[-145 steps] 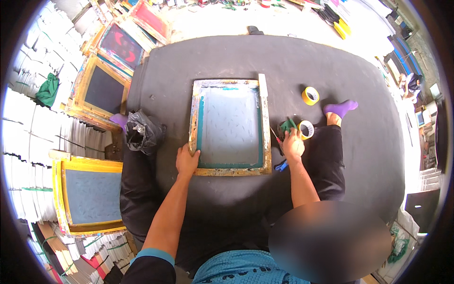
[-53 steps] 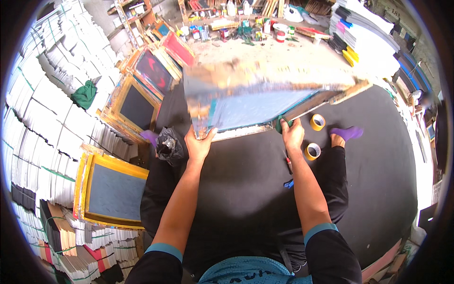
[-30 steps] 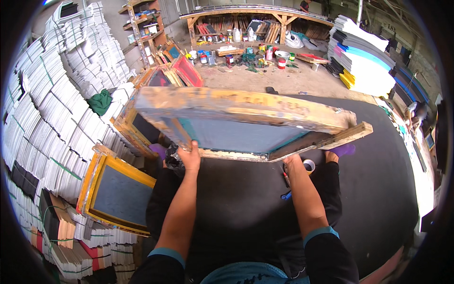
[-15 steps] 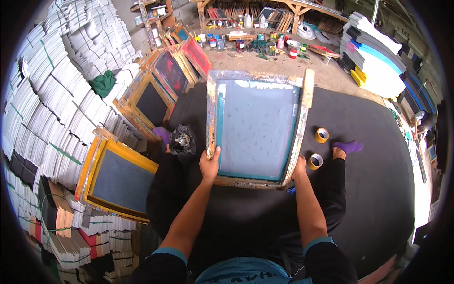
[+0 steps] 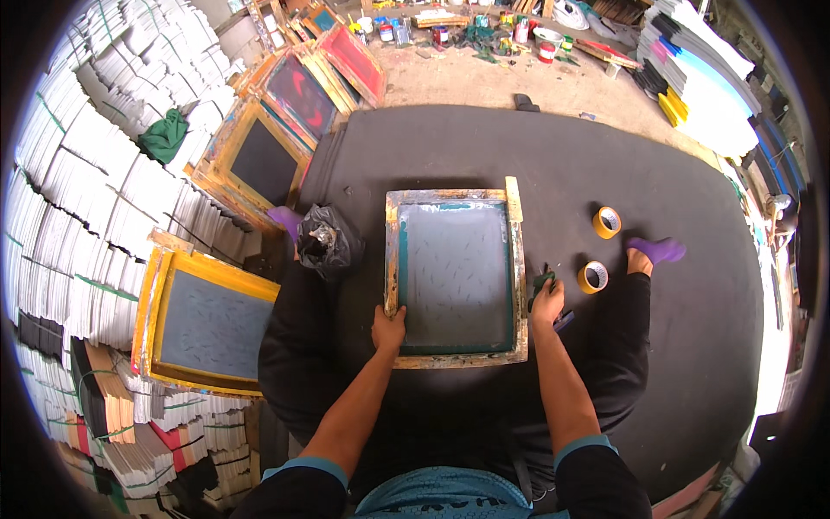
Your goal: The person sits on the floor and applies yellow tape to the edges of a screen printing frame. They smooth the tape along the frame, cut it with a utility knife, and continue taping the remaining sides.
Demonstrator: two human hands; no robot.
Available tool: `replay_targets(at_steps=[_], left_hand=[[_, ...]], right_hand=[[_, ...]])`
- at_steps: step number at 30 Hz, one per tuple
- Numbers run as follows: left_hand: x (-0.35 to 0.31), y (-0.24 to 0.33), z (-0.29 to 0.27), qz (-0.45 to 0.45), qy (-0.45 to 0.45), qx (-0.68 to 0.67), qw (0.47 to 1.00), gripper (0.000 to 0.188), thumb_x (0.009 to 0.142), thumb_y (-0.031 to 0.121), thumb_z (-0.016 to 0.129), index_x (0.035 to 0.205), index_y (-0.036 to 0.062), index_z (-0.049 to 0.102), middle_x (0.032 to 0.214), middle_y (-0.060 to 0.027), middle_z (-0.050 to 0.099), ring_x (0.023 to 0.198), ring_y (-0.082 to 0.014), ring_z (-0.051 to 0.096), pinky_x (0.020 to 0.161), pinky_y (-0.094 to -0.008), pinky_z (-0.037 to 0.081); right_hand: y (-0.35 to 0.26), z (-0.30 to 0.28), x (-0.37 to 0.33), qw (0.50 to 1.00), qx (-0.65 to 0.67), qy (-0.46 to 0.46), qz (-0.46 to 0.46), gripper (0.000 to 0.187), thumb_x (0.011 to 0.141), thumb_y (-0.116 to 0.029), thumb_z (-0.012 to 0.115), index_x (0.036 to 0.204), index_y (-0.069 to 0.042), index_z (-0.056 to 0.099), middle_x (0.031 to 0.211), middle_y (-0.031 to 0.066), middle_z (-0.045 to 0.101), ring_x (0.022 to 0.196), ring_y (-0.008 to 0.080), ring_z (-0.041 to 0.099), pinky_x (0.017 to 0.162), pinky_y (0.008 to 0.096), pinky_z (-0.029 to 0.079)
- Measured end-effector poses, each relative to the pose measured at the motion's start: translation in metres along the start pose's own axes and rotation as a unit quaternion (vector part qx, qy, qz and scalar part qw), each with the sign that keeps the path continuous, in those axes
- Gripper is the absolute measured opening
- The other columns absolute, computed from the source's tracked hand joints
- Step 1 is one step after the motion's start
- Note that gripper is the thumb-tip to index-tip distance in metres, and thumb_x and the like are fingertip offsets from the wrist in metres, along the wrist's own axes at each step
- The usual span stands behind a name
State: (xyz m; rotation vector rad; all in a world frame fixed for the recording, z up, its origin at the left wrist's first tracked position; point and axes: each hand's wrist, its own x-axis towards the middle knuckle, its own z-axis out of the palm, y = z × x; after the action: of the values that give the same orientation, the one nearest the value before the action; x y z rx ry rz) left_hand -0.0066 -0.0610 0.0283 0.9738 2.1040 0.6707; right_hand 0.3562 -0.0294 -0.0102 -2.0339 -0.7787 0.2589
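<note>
A wooden-framed printing screen [image 5: 456,281] lies flat on the dark grey mat [image 5: 674,363], in the middle of the scene between the person's spread legs. Its grey mesh has a teal border and is sprinkled with small dark marks; a pale wooden strip [image 5: 513,201] runs along the far right corner and sticks out past the frame's far edge.

The left hand [image 5: 389,329] is curled around the left side of the screen near its near corner, the thumb on top of the wood. The right hand [image 5: 548,304], just right of the screen and apart from it, has its fingers closed on a small dark green cloth [image 5: 542,281]. A small blue object [image 5: 565,321] shows just beside that hand, too covered to identify.

Farther right lie two rolls of yellow tape, the far roll [image 5: 599,227] and the near roll [image 5: 584,280], with a foot in a purple sock [image 5: 659,251] beyond them. Left of the screen sits a crumpled black plastic bag [image 5: 335,251]. At the left, a yellow-framed screen [image 5: 212,324] stands tilted near tied stacks of white sheets [image 5: 95,208]; more framed screens [image 5: 266,164] lean farther off, and paint containers [image 5: 546,54] stand on the far floor.
</note>
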Motion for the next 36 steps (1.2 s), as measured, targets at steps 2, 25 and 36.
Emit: replay_targets(at_steps=[2,25,36], left_hand=[[0.001,-0.014,0.010,-0.001,0.000,0.017,1.000,0.057,0.094,0.044,0.072,0.134,0.0055,0.059,0.116,-0.0257,0.072,0.111,-0.0445,0.069,0.092,-0.0507,0.052],[0.044,-0.016,0.022,0.250,0.066,0.226,0.939,0.080,0.092,0.047,0.073,0.152,0.0036,0.043,0.152,-0.0261,0.041,0.144,-0.0475,0.033,0.118,-0.0583,0.027],[0.044,-0.010,0.030,0.255,0.058,0.234,0.937,0.079,0.089,0.036,0.076,0.151,0.0016,0.040,0.151,-0.0252,0.042,0.145,-0.0467,0.033,0.119,-0.0590,0.026]], right_hand=[[-0.012,-0.002,0.011,0.999,-0.001,-0.001,-0.041,0.036,0.104,-0.031,0.063,0.110,0.004,0.064,0.101,0.0248,0.070,0.097,0.0458,0.067,0.087,0.0499,0.051],[-0.130,0.081,-0.059,0.911,-0.099,-0.165,-0.365,0.033,0.094,-0.032,0.074,0.120,-0.012,0.074,0.105,0.0175,0.064,0.101,0.0408,0.062,0.088,0.0508,0.053],[-0.169,0.253,-0.102,0.922,0.051,-0.380,-0.043,0.029,0.095,-0.025,0.067,0.113,-0.004,0.077,0.110,0.0245,0.075,0.108,0.0441,0.070,0.097,0.0491,0.054]])
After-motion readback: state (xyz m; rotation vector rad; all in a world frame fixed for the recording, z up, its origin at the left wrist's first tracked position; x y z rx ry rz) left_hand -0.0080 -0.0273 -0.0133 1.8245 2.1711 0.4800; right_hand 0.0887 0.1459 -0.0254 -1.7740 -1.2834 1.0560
